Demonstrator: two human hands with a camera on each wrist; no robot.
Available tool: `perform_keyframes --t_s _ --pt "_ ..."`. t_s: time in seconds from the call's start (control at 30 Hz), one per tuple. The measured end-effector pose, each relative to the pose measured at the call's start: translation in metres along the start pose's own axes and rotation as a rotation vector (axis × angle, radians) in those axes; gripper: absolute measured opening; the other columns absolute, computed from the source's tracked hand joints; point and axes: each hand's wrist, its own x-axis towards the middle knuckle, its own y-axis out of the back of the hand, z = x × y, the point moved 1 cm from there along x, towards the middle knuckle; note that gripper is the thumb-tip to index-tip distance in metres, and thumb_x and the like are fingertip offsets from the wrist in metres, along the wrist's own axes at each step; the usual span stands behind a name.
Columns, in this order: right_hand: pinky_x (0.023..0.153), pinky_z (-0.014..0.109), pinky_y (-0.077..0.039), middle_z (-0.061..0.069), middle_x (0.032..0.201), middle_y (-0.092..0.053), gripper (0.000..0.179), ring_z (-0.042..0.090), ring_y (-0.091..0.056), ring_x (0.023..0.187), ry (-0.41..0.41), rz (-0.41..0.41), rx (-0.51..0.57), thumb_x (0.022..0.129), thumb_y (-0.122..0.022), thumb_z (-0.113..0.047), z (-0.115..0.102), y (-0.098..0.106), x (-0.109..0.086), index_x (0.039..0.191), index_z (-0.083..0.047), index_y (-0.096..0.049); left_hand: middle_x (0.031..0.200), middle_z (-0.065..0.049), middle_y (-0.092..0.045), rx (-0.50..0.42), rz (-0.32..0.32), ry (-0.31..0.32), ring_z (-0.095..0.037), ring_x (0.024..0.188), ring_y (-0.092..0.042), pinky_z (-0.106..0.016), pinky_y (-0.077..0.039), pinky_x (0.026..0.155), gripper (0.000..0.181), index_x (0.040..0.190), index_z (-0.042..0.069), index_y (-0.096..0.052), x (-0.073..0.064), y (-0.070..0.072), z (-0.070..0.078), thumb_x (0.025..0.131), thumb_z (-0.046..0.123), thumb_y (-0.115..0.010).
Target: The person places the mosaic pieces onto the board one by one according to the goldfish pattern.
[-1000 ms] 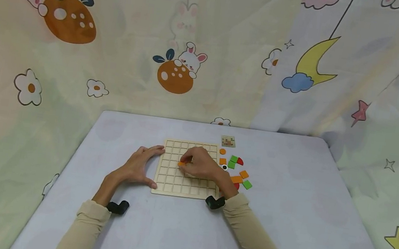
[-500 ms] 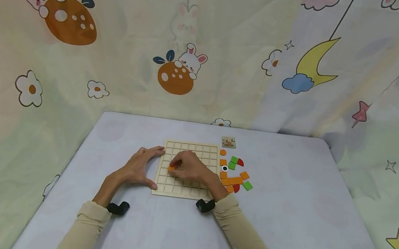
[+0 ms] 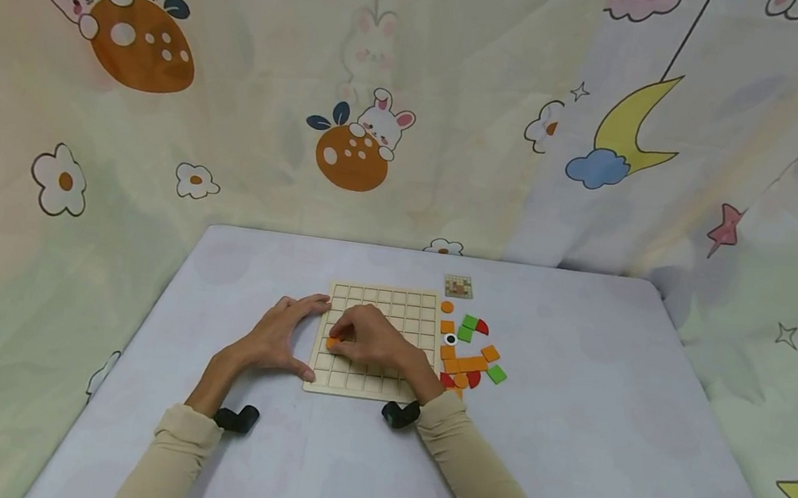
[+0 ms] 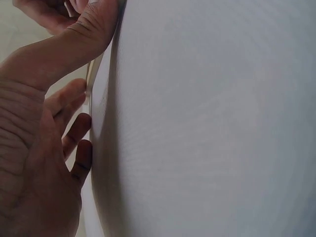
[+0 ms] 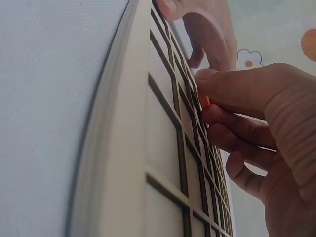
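A wooden grid board (image 3: 392,299) lies flat on the table. My right hand (image 3: 371,336) is over its left part, pinching a small orange tile (image 3: 332,343) between thumb and fingertips. In the right wrist view that orange tile (image 5: 204,98) sits right at the grid's raised lines, its shape mostly covered by the fingers. My left hand (image 3: 274,335) is spread along the board's left edge, its thumb by the near corner and its fingertips by the far one. The left wrist view shows the left hand (image 4: 44,128) with its fingers low against the table.
Right of the board lie loose pieces: an orange bar (image 3: 467,365), a green tile (image 3: 497,374), a red quarter-round (image 3: 483,327), an orange disc (image 3: 448,308) and a white eye piece (image 3: 451,339). A small pattern card (image 3: 458,286) lies behind them.
My right hand has moved left and slightly nearer across the board, carrying the orange tile toward the left-hand columns. The left hand stays at the board's edge.
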Motion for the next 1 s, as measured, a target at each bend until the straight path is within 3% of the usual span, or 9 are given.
perform_keyframes --t_s 0.53,1.0 --pt "0.083 0.019 -0.057 0.004 0.099 -0.085 0.014 0.009 -0.076 0.091 -0.056 -0.014 -0.013 0.093 -0.088 -0.013 -0.006 -0.004 0.010 0.105 -0.005 -0.086 0.176 -0.004 -0.041 -0.025 -0.002 -0.010 -0.029 0.129 -0.050 -0.057 -0.041 0.108 0.130 0.163 0.014 -0.050 0.001 0.000 0.002 0.054 0.052 -0.109" --pt "0.084 0.019 -0.057 0.002 0.102 -0.085 0.027 0.006 -0.075 0.091 -0.080 -0.038 -0.040 0.087 -0.095 -0.021 -0.008 -0.002 0.014 0.108 -0.006 -0.086 0.174 -0.007 -0.044 -0.008 0.013 -0.013 -0.029 0.124 -0.050 -0.053 -0.042 0.105 0.128 0.161 0.012 -0.052 0.000 0.001 0.000 0.054 0.053 -0.108"
